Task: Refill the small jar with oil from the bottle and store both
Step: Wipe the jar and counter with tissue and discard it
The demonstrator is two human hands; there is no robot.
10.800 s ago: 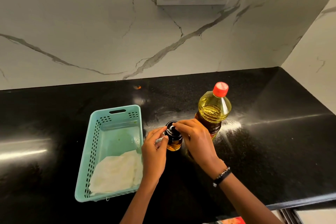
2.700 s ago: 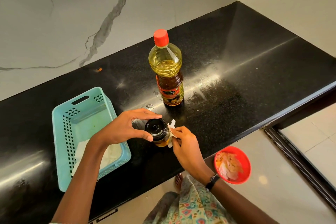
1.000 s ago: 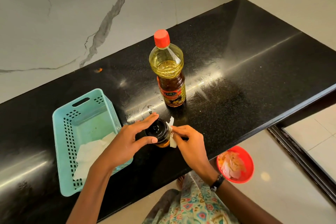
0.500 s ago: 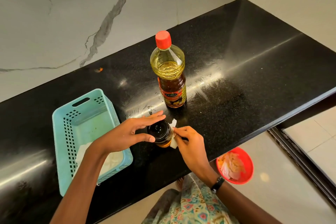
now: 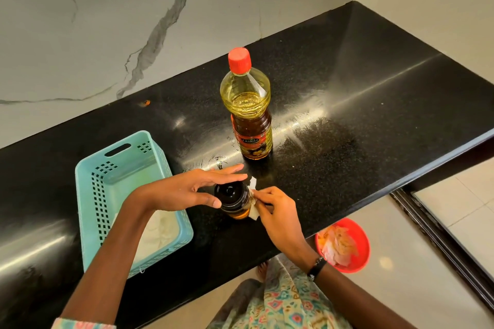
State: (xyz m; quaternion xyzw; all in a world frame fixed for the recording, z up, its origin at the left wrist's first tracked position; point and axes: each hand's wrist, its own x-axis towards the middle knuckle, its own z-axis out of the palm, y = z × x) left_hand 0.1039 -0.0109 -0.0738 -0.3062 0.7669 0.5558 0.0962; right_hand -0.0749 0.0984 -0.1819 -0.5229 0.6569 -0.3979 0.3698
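Observation:
A small glass jar [image 5: 233, 199] with a black lid and amber oil stands on the black counter [image 5: 334, 141] near its front edge. My left hand [image 5: 187, 189] holds the lid rim between thumb and straight fingers. My right hand [image 5: 275, 208] pinches a scrap of white tissue [image 5: 253, 211] against the jar's right side. The oil bottle [image 5: 248, 109], with a red cap and red label, stands upright behind the jar, untouched.
A teal plastic basket [image 5: 107, 179] with white paper inside sits left of the jar, partly under my left forearm. A red bin [image 5: 344, 244] with scraps stands on the floor below the counter edge. Marble walls close the back and right.
The left hand's grip on the lid has shifted slightly since a second ago. The right hand keeps the tissue at the jar's side. Bottle and basket have not moved.

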